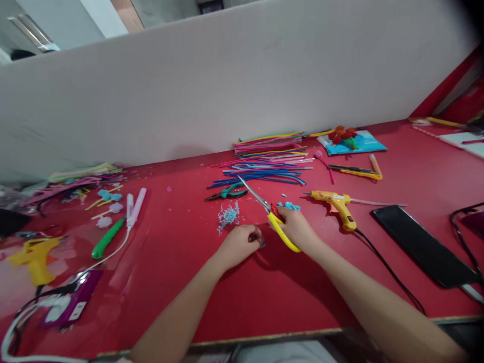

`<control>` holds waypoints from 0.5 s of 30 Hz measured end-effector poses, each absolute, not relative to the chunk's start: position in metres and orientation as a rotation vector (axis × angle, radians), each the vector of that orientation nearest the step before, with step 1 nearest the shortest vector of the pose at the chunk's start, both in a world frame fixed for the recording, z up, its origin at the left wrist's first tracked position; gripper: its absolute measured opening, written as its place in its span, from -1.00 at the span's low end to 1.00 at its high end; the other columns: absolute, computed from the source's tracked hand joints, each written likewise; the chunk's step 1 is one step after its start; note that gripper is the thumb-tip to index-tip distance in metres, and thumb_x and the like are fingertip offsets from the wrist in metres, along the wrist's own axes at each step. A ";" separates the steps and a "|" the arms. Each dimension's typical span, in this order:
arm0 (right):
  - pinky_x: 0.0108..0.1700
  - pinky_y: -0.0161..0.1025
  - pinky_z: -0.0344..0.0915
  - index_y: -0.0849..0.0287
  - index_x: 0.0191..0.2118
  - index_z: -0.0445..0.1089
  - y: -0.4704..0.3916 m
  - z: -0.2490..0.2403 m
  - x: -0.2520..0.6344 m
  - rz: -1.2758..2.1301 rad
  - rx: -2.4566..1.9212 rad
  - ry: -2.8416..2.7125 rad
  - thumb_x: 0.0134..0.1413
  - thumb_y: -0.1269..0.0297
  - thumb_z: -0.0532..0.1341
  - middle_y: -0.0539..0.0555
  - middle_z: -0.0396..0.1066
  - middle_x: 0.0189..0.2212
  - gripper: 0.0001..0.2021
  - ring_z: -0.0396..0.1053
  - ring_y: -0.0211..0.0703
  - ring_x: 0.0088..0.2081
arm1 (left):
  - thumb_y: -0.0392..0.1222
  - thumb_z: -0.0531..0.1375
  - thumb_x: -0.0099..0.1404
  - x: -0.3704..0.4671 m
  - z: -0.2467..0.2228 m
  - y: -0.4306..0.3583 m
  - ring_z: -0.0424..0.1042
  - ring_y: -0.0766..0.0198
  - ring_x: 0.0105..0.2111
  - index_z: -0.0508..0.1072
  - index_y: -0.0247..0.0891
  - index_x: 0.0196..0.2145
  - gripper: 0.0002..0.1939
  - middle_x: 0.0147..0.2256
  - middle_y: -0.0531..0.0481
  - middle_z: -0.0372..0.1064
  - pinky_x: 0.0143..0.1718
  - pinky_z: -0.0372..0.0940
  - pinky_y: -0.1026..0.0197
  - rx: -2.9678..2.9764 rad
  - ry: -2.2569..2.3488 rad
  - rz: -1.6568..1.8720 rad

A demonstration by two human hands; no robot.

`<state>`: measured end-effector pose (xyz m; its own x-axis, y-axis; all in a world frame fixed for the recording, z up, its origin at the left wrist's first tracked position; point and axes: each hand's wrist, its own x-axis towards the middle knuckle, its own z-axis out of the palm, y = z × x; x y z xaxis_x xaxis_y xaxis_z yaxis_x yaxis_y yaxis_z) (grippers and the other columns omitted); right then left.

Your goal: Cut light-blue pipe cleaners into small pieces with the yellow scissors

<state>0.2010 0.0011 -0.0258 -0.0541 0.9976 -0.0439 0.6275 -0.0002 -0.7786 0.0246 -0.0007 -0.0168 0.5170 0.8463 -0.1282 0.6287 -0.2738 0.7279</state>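
Observation:
My right hand (297, 229) is closed on a pair of scissors (282, 233) with yellow handles; the long blades point up and to the left over the red table. To the left of them my left hand (242, 244) rests low over the table with curled fingers, and a small dark bluish bit shows at its fingertips, too small to name. A pile of light blue clippings (229, 216) lies just beyond my left hand. Behind the scissors' handles sits a light blue fuzzy piece (291, 205), partly behind my right hand. Green-handled pliers (229, 192) lie beyond the clippings.
Colourful pipe cleaners (264, 164) lie at the back of the table. A yellow glue gun (336, 205) and a black phone (423, 247) are on the right. Leftward are a green-handled tool (108, 241), a pink-white tool (134, 207), another glue gun (36, 259) and a purple power strip (77, 300).

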 end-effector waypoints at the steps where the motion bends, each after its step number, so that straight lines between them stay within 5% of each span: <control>1: -0.57 -0.39 -0.10 0.19 -0.57 0.17 0.001 -0.027 0.199 0.922 -1.654 -1.734 -0.21 0.28 0.09 -0.08 0.10 -0.69 -0.89 -0.01 -0.38 -0.61 | -0.27 0.07 0.03 0.024 -0.017 0.000 0.25 0.36 -0.54 0.34 -0.29 -0.48 -0.92 -0.54 0.04 0.29 -0.50 0.12 0.31 1.907 1.186 0.395; 15: -0.63 -0.43 -0.07 0.22 -0.63 0.15 -0.005 -0.025 0.187 1.271 -1.458 -1.633 -0.25 0.25 0.09 -0.11 0.06 -0.71 -0.84 0.01 -0.42 -0.64 | -0.17 0.18 0.01 0.031 -0.019 0.003 0.13 0.49 -0.71 0.24 -0.30 -0.35 -0.75 -0.53 0.00 0.37 -0.68 -0.05 0.40 1.291 1.013 0.602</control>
<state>0.1875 -0.0054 -0.0249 -0.2154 0.9639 -0.1565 0.3882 -0.0625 -0.9194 0.0311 0.0034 -0.0194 0.4650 0.8428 -0.2711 0.1645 0.2186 0.9619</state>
